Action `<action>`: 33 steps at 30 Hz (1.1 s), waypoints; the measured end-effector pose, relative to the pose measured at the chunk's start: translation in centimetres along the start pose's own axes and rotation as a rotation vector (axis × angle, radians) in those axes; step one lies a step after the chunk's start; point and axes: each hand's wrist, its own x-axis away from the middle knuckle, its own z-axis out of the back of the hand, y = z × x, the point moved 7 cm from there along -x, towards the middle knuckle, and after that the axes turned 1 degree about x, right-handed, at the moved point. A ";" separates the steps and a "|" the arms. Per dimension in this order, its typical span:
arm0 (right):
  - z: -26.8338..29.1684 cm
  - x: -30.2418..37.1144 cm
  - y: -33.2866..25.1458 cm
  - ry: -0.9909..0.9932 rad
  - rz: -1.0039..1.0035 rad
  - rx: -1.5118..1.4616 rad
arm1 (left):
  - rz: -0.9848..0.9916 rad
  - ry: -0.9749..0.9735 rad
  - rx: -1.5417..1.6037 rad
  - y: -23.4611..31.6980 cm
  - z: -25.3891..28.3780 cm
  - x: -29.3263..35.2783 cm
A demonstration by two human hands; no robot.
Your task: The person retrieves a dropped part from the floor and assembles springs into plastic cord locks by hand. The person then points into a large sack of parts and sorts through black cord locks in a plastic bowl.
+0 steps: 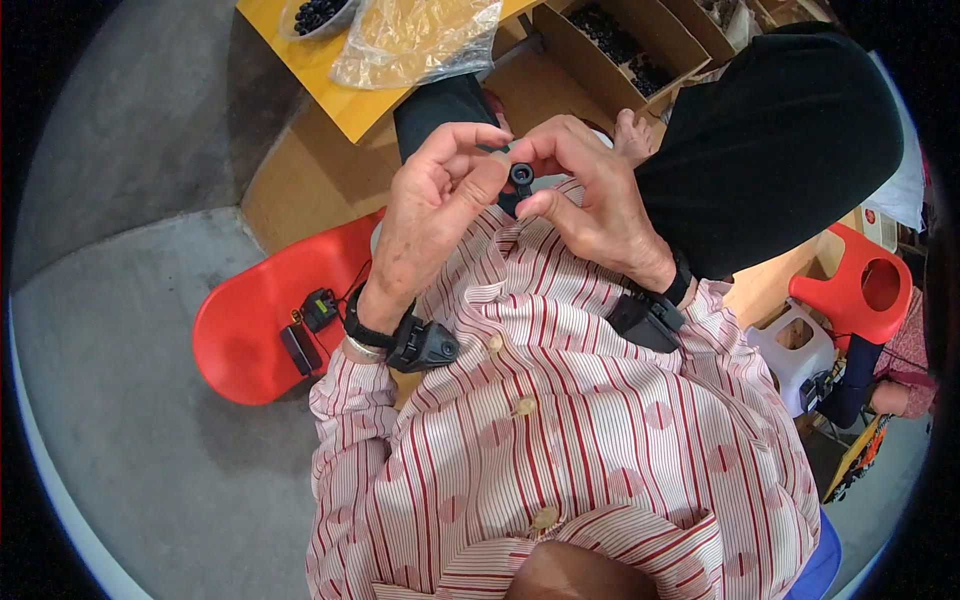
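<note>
Between the thumb and index finger of my right hand (598, 205) is a small black plastic part with a round ring end (521, 178) and a short stem. The ring's opening faces up toward me. Close beside it on the left, my left hand (432, 200) has its thumb and fingers drawn together in a pinch at the part's edge. Whatever sits between those left fingertips is hidden. Both hands are raised in front of my striped shirt, above my lap.
A yellow table (355, 100) at the upper left carries a clear plastic bag (415, 45) and a bowl (292, 22) of small black parts. Cardboard boxes (560, 45) with black pieces stand beyond my hands. A red stool (240, 330) holding small devices is at left; another red stool (845, 300) is at right.
</note>
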 end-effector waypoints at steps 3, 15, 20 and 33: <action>-0.3 -0.1 -0.4 0.000 0.096 0.121 | 0.101 -0.019 0.121 -0.8 -0.4 0.0; -0.1 0.0 -0.3 0.064 0.155 0.238 | 0.089 0.066 0.070 -1.8 -1.0 -0.5; -0.1 -0.1 -0.6 0.054 0.178 0.282 | 0.062 0.108 0.136 -1.8 -1.0 -0.4; -0.6 0.2 0.6 -0.120 -0.011 0.366 | 0.135 0.118 0.092 -2.6 0.5 -0.1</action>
